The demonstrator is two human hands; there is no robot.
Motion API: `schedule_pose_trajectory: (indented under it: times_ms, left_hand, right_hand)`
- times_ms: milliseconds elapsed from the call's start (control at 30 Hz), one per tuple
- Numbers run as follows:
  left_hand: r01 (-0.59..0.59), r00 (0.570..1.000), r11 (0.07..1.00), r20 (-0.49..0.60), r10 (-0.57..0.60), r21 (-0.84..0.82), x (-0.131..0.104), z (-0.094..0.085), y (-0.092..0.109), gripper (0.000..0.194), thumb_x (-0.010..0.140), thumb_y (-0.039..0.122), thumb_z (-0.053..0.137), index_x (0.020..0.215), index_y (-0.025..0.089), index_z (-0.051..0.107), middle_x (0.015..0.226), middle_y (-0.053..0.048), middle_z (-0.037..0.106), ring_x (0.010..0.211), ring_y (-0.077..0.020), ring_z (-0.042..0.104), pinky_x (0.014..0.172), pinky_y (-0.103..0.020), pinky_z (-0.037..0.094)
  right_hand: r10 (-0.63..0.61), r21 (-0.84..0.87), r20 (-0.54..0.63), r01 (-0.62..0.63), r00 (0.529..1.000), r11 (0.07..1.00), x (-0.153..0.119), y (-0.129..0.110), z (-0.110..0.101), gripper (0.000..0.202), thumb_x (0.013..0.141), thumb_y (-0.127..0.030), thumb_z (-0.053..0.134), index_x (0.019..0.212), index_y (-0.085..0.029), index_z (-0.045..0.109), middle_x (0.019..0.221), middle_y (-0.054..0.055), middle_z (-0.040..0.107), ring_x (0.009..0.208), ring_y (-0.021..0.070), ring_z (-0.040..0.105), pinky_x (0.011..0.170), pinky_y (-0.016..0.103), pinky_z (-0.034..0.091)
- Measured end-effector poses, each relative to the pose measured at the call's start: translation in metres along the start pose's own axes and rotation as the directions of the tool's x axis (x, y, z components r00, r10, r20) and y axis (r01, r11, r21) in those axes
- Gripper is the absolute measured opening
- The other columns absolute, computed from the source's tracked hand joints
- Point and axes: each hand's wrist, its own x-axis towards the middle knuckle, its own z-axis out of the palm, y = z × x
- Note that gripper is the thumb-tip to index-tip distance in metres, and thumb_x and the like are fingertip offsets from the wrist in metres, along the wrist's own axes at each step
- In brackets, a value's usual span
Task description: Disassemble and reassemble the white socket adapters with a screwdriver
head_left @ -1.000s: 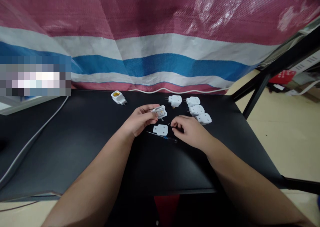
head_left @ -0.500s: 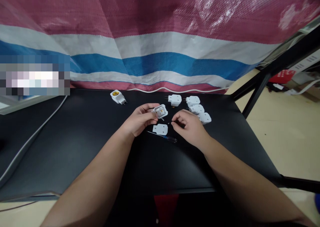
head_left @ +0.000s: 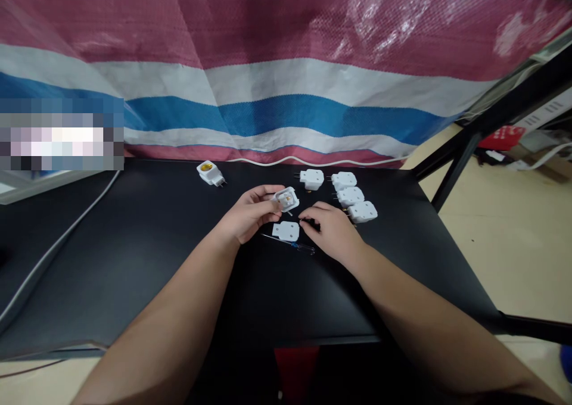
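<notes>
My left hand (head_left: 254,213) is closed round an opened white plug housing (head_left: 288,198), its hollow side facing up with small metal parts inside. Just right of it, my right hand (head_left: 328,225) has thumb and index finger nearly together at the tabletop, over a tiny part too small to make out. A flat white cover (head_left: 286,231) lies below the housing. Beneath that cover is a screwdriver (head_left: 304,248) with a clear and blue handle.
Several white plugs (head_left: 311,179) stand behind and beside my right hand. Farther left on the black table (head_left: 147,238) lies a white lamp-socket plug (head_left: 211,173). A white cable (head_left: 290,160) runs along the back edge, before a striped sheet (head_left: 277,113).
My right hand has moved a little left, bringing its fingertips to the tiny part by the white cover. My left hand keeps hold of the housing, almost unmoved.
</notes>
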Motion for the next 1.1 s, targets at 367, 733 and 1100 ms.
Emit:
schedule_pose_trajectory:
  times_ms: [367,733,1100]
  left_hand:
    - [-0.005,1.000,0.994,-0.009,0.006,0.112,-0.002,0.004,-0.002,0.045,0.074,0.008,0.088,0.117,0.013,0.076,0.089,-0.004,0.079,0.061,-0.0073,0.069,0.062,-0.018,0.060]
    - [-0.005,0.991,0.990,0.134,-0.014,0.141,-0.005,0.011,-0.009,0.047,0.074,0.016,0.092,0.117,0.012,0.074,0.089,-0.005,0.077,0.064,-0.0089,0.068,0.059,-0.020,0.055]
    - [-0.055,0.980,0.984,0.196,0.021,0.168,-0.006,0.012,-0.010,0.048,0.071,0.011,0.089,0.116,0.012,0.074,0.094,-0.006,0.077,0.070,-0.0114,0.070,0.062,-0.022,0.059]
  right_hand:
    - [-0.029,0.283,-0.311,0.122,0.950,0.951,0.002,0.002,-0.004,0.007,0.099,-0.022,0.069,0.097,-0.023,0.076,0.096,0.004,0.070,0.075,0.0170,0.067,0.071,0.034,0.057]
    - [0.009,0.393,-0.320,0.124,0.947,0.911,0.001,0.000,0.003,0.005,0.098,-0.025,0.073,0.098,-0.025,0.078,0.099,0.004,0.069,0.075,0.0172,0.066,0.070,0.036,0.056]
    - [0.096,0.584,-0.207,0.044,0.974,0.810,0.003,0.006,0.006,0.008,0.092,-0.029,0.077,0.090,-0.022,0.072,0.093,0.002,0.063,0.070,0.0139,0.062,0.064,0.033,0.051]
